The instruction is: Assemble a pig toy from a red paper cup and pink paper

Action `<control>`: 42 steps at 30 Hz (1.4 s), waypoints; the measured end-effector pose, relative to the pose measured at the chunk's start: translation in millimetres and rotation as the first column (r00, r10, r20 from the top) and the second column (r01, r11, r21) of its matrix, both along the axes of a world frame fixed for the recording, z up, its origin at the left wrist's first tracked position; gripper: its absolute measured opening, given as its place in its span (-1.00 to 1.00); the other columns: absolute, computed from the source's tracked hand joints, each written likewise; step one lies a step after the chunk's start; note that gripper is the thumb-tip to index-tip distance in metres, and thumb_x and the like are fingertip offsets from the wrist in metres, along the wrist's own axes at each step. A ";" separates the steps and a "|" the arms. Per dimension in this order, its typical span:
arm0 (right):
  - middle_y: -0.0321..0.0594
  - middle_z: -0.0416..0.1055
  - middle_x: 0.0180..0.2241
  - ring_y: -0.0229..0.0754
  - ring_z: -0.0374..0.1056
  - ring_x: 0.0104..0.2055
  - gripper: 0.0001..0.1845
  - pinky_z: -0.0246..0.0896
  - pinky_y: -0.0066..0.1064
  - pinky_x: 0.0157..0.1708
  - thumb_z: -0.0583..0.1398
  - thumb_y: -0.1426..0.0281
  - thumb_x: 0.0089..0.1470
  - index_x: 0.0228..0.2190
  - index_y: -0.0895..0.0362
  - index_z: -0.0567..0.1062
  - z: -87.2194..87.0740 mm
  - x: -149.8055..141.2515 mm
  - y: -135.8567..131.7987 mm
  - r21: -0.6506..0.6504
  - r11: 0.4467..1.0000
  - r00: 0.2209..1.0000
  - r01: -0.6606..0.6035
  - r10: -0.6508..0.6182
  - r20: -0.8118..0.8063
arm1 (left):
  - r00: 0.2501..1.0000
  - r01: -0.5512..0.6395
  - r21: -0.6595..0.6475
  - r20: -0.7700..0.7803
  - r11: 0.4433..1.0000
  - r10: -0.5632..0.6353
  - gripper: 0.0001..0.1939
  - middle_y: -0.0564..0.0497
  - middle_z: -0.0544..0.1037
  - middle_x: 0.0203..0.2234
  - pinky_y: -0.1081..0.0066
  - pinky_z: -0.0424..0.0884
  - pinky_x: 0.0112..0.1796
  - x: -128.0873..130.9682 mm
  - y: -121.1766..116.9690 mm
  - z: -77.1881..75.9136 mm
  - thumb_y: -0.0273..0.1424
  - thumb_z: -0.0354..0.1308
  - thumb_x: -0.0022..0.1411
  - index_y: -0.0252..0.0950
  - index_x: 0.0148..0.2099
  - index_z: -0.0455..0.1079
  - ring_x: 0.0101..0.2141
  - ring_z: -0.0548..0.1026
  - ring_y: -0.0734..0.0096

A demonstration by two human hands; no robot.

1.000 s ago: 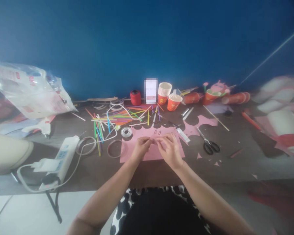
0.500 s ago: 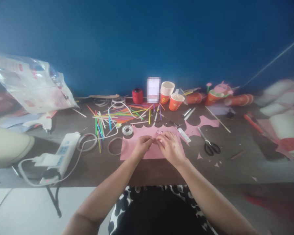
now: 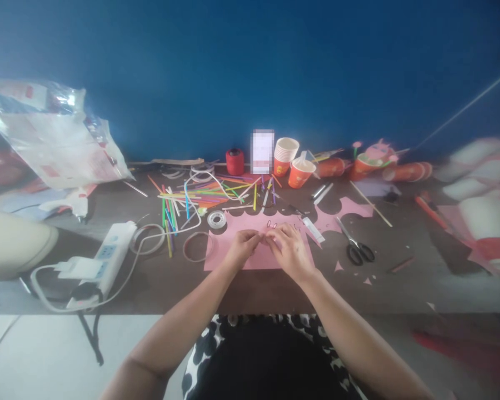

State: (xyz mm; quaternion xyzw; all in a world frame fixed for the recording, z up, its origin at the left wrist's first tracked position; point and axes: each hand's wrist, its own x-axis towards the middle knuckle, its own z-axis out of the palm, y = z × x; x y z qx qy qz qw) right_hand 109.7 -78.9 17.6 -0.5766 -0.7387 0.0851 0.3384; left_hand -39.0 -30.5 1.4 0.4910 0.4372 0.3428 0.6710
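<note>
A blue wall (image 3: 191, 72) rises behind everything, well beyond the grip; the dark table (image 3: 191, 294) spreads under and around it; a clear plastic bag (image 3: 62, 144) with red print lies far to its left; the pink sheet (image 3: 225, 253), its far edge cut in scallops, lies flat on the table directly beneath the grip; a loose spread of coloured sticks (image 3: 183, 200) lies beyond it to the left; a white power strip (image 3: 110, 255) lies well to its left; the right hand (image 3: 289, 250) and the left hand (image 3: 244, 248) meet over the sheet, thumb and fingers of each pinched closed, fingertips close together; whether anything is between them is too small to tell; black-handled scissors (image 3: 356, 249) lie open to the right of the grip; stacked paper cups (image 3: 286, 154) stand beyond it; a white tape roll (image 3: 216, 220) lies to its left, near the sheet's edge; small dark loops (image 3: 270, 224) show just beyond the fingertips; tiny pink scraps (image 3: 367, 281) lie farther right.
</note>
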 end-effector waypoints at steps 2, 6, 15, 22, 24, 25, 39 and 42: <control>-0.18 0.29 -0.36 -0.13 0.25 -0.25 -0.85 0.14 -0.30 -0.20 0.06 0.42 0.17 -0.29 0.08 0.44 0.1 0.4 -0.1 -0.003 1.000 1.000 -0.010 0.010 0.007 | 1.000 -0.006 -0.003 -0.003 1.000 0.006 -0.70 0.18 0.15 -0.77 0.55 -0.04 -0.67 0.0 -0.4 1.3 -0.20 0.20 0.01 -0.37 -0.52 0.38 -0.73 0.08 0.66; -0.17 0.30 -0.35 -0.12 0.25 -0.26 -0.86 0.14 -0.29 -0.20 0.07 0.41 0.17 -0.32 0.09 0.44 1.0 0.7 0.2 -0.009 1.000 1.000 -0.013 0.013 0.008 | 1.000 0.004 -0.003 0.008 1.000 -0.004 -0.70 0.19 0.13 -0.78 0.55 -0.05 -0.67 0.0 -0.2 -1.0 -0.20 0.20 0.01 -0.37 -0.52 0.38 -0.73 0.08 0.66; -0.19 0.29 -0.37 -0.14 0.24 -0.28 -0.88 0.14 -0.32 -0.23 0.06 0.43 0.16 -0.36 0.09 0.40 0.9 0.9 2.0 -0.015 1.000 1.000 -0.015 0.015 -0.013 | 0.999 0.029 0.020 -0.019 0.999 -0.029 -0.65 0.17 0.19 -0.76 0.54 -0.04 -0.66 0.1 0.6 -3.6 -0.16 0.18 0.03 -0.40 -0.48 0.42 -0.71 0.08 0.66; -0.16 0.26 -0.35 -0.13 0.21 -0.27 -0.87 0.14 -0.31 -0.23 0.00 0.46 0.18 -0.38 0.11 0.32 1.8 -0.1 2.2 -0.029 0.999 0.999 -0.040 0.040 0.017 | 0.998 0.031 0.035 -0.058 0.999 -0.029 -0.65 0.18 0.21 -0.76 0.54 -0.02 -0.64 1.6 -0.9 -1.2 -0.15 0.18 0.02 -0.40 -0.46 0.42 -0.71 0.09 0.67; -0.16 0.25 -0.34 -0.12 0.21 -0.26 -0.87 0.14 -0.30 -0.22 -0.01 0.48 0.18 -0.38 0.11 0.30 1.9 0.1 1.6 -0.036 0.999 0.999 -0.041 0.042 0.017 | 0.999 0.025 0.028 -0.045 0.999 -0.024 -0.64 0.19 0.19 -0.76 0.54 -0.03 -0.64 1.6 -0.5 -2.3 -0.14 0.19 0.01 -0.40 -0.47 0.41 -0.71 0.08 0.67; -0.16 0.25 -0.34 -0.12 0.21 -0.26 -0.87 0.15 -0.30 -0.22 -0.01 0.49 0.17 -0.38 0.12 0.30 1.7 0.4 1.2 -0.041 0.998 0.999 -0.041 0.042 0.014 | 0.999 0.023 0.020 -0.032 1.000 -0.022 -0.64 0.19 0.18 -0.76 0.54 -0.04 -0.65 1.6 -0.2 -3.1 -0.14 0.19 0.01 -0.39 -0.48 0.39 -0.72 0.08 0.67; -0.24 0.37 -0.43 -0.20 0.31 -0.39 -0.92 0.21 -0.41 -0.38 0.14 0.38 0.03 -0.44 0.12 0.40 -7.9 -3.5 0.6 -0.183 0.976 0.932 0.120 -0.175 -0.317 | 0.996 0.007 0.142 -0.089 0.990 0.006 -0.64 0.16 0.22 -0.78 0.53 0.05 -0.61 2.3 -2.3 0.6 -0.13 0.18 0.05 -0.39 -0.44 0.47 -0.69 0.14 0.62; -0.23 0.42 -0.44 -0.20 0.32 -0.42 -0.87 0.21 -0.40 -0.40 0.13 0.33 0.02 -0.47 0.12 0.41 -7.7 -4.4 3.0 -0.250 0.959 0.892 0.133 -0.226 -0.391 | 0.992 0.015 0.286 -0.123 0.958 0.021 -0.69 0.06 0.41 -0.66 0.51 0.20 -0.49 2.5 -3.1 -1.0 -0.19 0.17 0.09 -0.37 -0.41 0.50 -0.56 0.31 0.53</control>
